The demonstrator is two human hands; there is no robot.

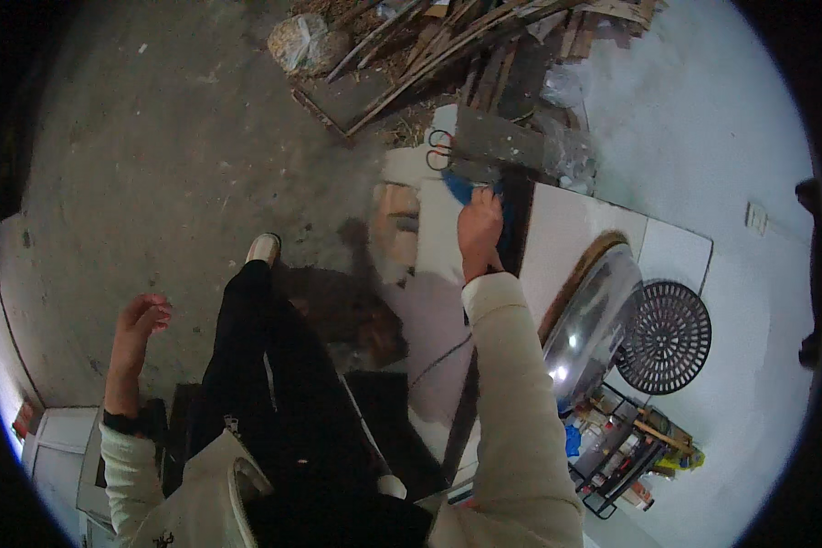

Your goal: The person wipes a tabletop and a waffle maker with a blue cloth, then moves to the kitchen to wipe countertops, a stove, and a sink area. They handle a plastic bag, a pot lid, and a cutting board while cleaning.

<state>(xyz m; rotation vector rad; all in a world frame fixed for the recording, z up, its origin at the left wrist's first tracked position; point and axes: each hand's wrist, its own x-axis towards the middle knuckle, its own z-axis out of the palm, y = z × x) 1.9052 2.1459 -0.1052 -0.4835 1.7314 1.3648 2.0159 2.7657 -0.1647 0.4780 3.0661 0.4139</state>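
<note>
My right hand (480, 225) reaches forward over a pale tabletop (445, 233), its fingers closed on a blue cloth-like thing (457, 187). Much of that blue thing is hidden behind the hand. Just beyond it lies a pair of scissors (439, 151) with black and orange handle loops. My left hand (144, 315) hangs out to the side above the concrete floor, its fingers loosely bent and nothing visible in them.
Wooden sticks and boards (445, 48) lie heaped ahead, beside a tied plastic bag (308, 44). To the right are a clear dome cover (599, 322), a black slotted round tray (666, 338) and a crowded black rack (620, 445). A white cabinet (58, 445) stands at lower left.
</note>
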